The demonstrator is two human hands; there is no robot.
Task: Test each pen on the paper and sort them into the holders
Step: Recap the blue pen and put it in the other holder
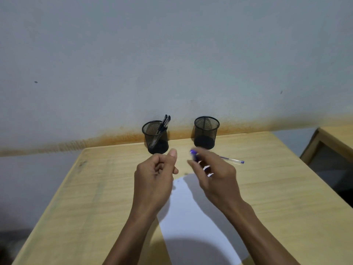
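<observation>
The right hand [214, 175] grips a blurred blue pen [195, 155] above the paper's [193, 211] far end. The left hand [154, 176] hovers beside it, fingers curled, holding nothing. Near the tabletop's [95, 188] far edge stand two mesh holders: the left holder [155, 137] contains pens, the right holder [206, 131] none visible. Another pen [232, 160] lies just beyond the right hand.

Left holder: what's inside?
The left holder contains black pens, leaning right with caps above the rim. The mesh blurs the exact count and their lower ends; looks like two or three.
</observation>
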